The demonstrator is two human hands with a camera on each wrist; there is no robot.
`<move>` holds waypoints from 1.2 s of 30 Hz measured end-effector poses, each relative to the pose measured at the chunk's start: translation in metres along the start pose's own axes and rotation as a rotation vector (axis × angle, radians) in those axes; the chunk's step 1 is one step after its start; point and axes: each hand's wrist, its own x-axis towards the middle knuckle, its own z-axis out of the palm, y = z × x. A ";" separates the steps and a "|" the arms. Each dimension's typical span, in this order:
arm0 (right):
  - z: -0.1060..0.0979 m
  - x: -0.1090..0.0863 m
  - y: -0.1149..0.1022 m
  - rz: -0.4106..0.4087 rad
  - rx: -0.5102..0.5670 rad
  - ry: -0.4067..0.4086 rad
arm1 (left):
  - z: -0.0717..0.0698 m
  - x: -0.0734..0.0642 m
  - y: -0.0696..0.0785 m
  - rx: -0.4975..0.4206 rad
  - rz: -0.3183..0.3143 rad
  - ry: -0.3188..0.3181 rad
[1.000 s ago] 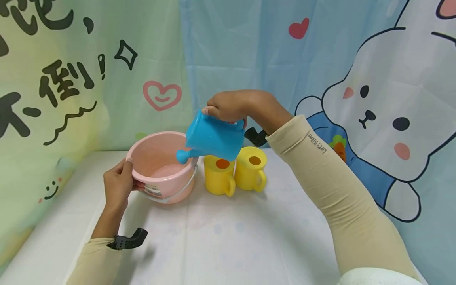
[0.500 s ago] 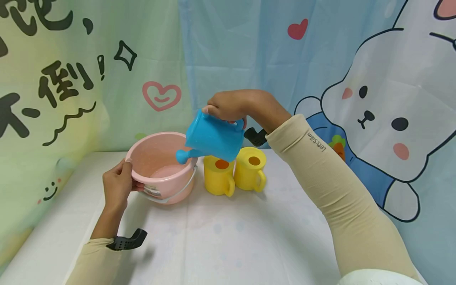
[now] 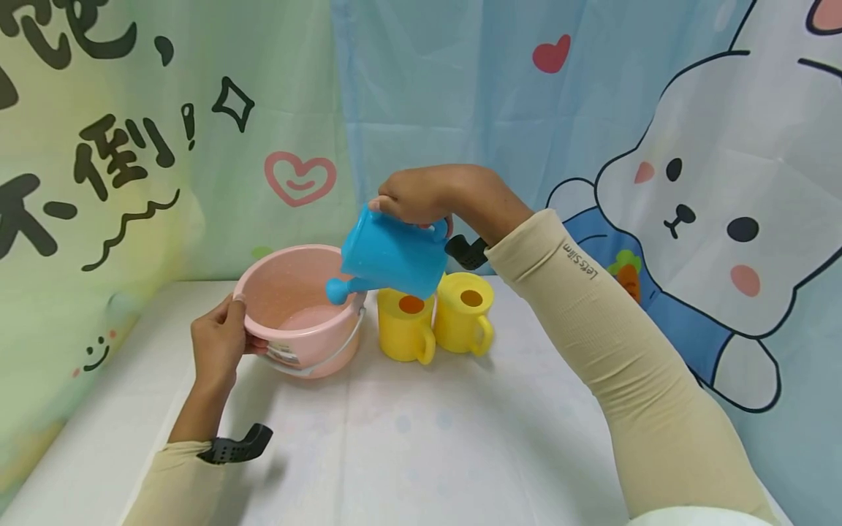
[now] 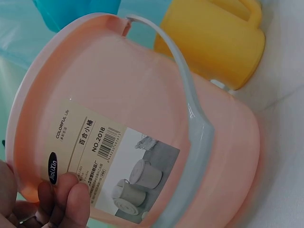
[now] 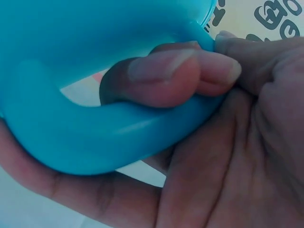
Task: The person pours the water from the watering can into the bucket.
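My right hand (image 3: pixel 421 193) grips the handle of a blue watering can (image 3: pixel 395 256), its fingers curled through the loop in the right wrist view. The can is tilted, with its spout (image 3: pixel 338 291) down over the right rim of a pink bucket (image 3: pixel 309 343). On the bucket's left side, my left hand (image 3: pixel 220 336) pinches the rim between thumb and fingers. A paper label (image 4: pixel 114 156) and a grey bail handle (image 4: pixel 185 95) show on the bucket in the left wrist view. Any water leaving the spout is too small to tell.
Two yellow watering cans (image 3: pixel 406 329) (image 3: pixel 463 314) stand side by side right of the bucket, partly below the tilted can. A white cloth covers the table (image 3: pixel 408 453). Behind it hangs a printed curtain (image 3: pixel 447 95).
The right hand and the blue watering can have shifted very slightly to the left. The left hand and the bucket stay in place.
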 end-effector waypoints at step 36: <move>0.000 0.003 -0.002 -0.050 -0.020 0.017 | 0.000 0.000 0.000 0.021 0.010 0.008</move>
